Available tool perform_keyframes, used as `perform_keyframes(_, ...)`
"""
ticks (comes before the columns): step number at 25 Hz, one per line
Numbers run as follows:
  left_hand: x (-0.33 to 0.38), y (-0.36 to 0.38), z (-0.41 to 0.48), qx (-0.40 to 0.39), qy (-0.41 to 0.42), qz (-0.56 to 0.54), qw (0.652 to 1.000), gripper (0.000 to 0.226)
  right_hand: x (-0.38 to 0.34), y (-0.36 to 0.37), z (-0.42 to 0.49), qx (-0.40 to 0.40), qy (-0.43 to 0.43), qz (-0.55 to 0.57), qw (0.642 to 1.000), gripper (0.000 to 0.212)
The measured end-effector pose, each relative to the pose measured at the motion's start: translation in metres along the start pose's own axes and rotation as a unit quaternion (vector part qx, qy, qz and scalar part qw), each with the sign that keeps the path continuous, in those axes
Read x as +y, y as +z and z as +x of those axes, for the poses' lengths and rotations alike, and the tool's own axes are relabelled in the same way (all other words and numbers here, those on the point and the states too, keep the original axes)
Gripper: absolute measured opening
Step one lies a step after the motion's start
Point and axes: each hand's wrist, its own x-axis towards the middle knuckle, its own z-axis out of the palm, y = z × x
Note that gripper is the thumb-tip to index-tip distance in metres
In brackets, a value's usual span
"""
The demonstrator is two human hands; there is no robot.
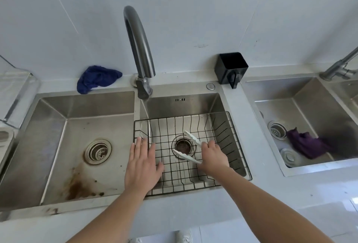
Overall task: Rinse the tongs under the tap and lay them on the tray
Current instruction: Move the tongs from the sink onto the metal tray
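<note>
White plastic tongs [187,146] lie spread in a V over the black wire tray [237,140], which sits in the middle sink basin above the drain. My right hand [212,154] grips the tongs at their hinge end, with the arms pointing left. My left hand [142,162] hovers flat with straight fingers over the tray's left edge and holds nothing. The grey arched tap [138,49] stands behind the basin, and no water shows at its spout.
A stained left basin [67,145] adjoins the tray basin. A blue cloth [97,78] lies on the back ledge, and a black holder [230,68] stands to the right of the tap. A separate right sink [302,95] holds a purple cloth [306,143].
</note>
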Motion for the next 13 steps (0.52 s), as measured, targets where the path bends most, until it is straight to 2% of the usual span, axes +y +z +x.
perform_keyframes(2,-0.001,0.001,0.000,0.008,0.002,0.004,1.000,0.068,0.004,-0.004,-0.002,0.018,-0.016,0.000,1.000,0.066)
perform_keyframes(9,-0.002,0.003,-0.001,0.005,0.012,0.015,1.000,0.070,0.010,-0.022,-0.015,0.059,-0.036,0.018,0.997,0.077)
perform_keyframes(13,-0.001,-0.008,-0.002,0.002,-0.017,-0.033,0.999,0.073,0.008,-0.035,-0.024,0.079,-0.044,0.024,0.996,0.076)
